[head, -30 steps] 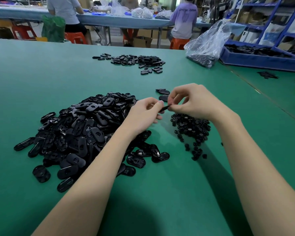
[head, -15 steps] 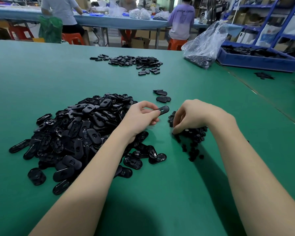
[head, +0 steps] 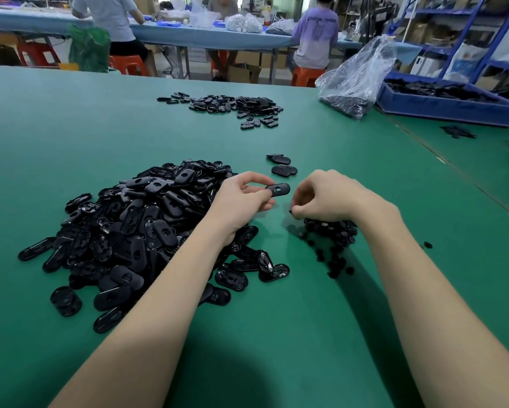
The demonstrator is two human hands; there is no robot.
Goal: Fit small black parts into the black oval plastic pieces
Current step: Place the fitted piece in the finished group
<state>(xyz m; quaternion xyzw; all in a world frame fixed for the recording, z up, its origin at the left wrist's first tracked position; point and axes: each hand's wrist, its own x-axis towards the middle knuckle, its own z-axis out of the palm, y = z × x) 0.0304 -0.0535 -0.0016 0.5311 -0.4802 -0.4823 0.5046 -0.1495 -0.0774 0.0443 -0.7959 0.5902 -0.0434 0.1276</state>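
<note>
We're mid-cycle: left hand (head: 241,198) grip pinches one oval piece (head: 278,189), right hand (head: 323,195) seemingly pinches a small part (head: 291,212) off its pile (head: 331,231); next, seat it in the slot.

A green table (head: 100,128) is showing under a glossy black heap (head: 135,231) of oval pieces, with one black oval (head: 278,189) bearing a pale mark at its slot and a matte black pile (head: 332,234) of small parts beside it. Behind, a blue crate (head: 441,108) is glinting beside a clear bag (head: 356,75); orange stools (head: 126,64), a green bag (head: 88,50), blue shelving (head: 488,22), a lilac shirt (head: 316,39) with dark lettering, and a pale blue bench (head: 188,39) are colouring the background.
</note>
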